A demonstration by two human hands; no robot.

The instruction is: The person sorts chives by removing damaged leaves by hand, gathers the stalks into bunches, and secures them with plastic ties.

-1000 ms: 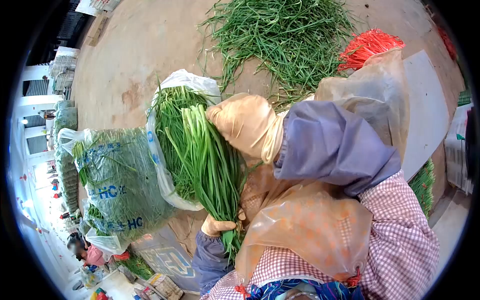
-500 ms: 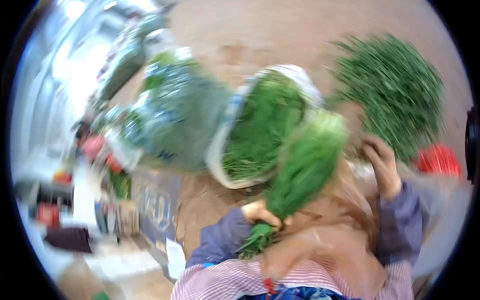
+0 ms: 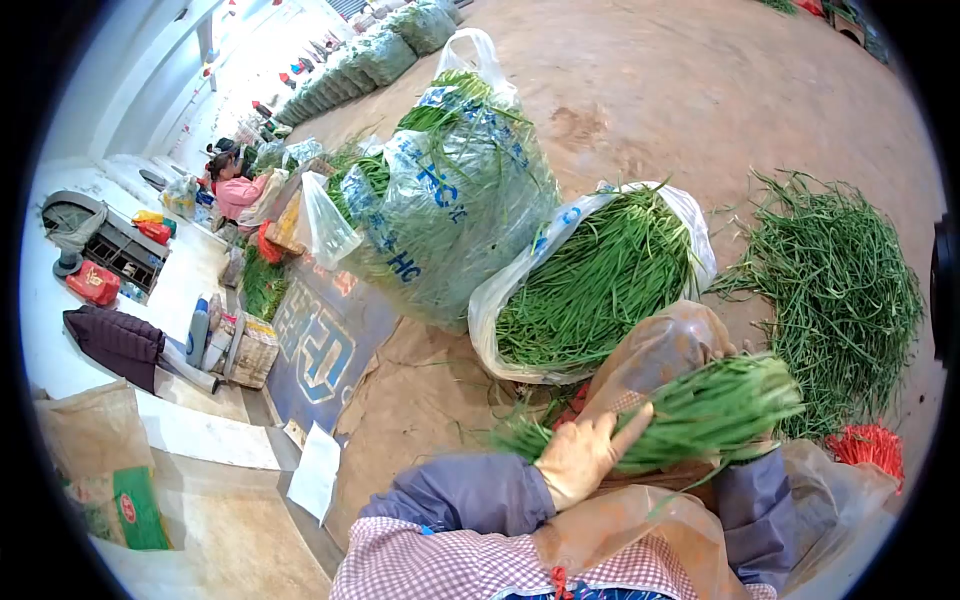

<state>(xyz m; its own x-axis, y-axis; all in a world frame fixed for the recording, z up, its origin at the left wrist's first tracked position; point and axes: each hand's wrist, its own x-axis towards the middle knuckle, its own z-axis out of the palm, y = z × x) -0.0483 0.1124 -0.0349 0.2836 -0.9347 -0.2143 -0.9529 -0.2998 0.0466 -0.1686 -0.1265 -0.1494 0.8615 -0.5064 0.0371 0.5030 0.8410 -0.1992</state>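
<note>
A bundle of long green stalks (image 3: 700,415), slightly blurred, lies nearly sideways over my lap. My left hand (image 3: 580,462), in a pale glove, rests on its near side with the index finger stretched out and apart from the others. At the far right end of the bundle is my right hand (image 3: 745,450), mostly hidden beneath the stalks, so its fingers cannot be made out. Just beyond the bundle, an open white plastic bag (image 3: 484,325) holds more green stalks (image 3: 600,285).
A full clear bag with blue print (image 3: 450,200) stands left of the open bag. Loose stalks (image 3: 835,290) are heaped on the floor at right, near red ties (image 3: 868,452). A person in pink (image 3: 238,192) sits at far left, by a dark jacket (image 3: 115,340).
The view has turned left. The bundle has swung from upright to nearly sideways. My left hand has loosened from its closed hold at the lower end, and my right hand has moved beneath the stalks.
</note>
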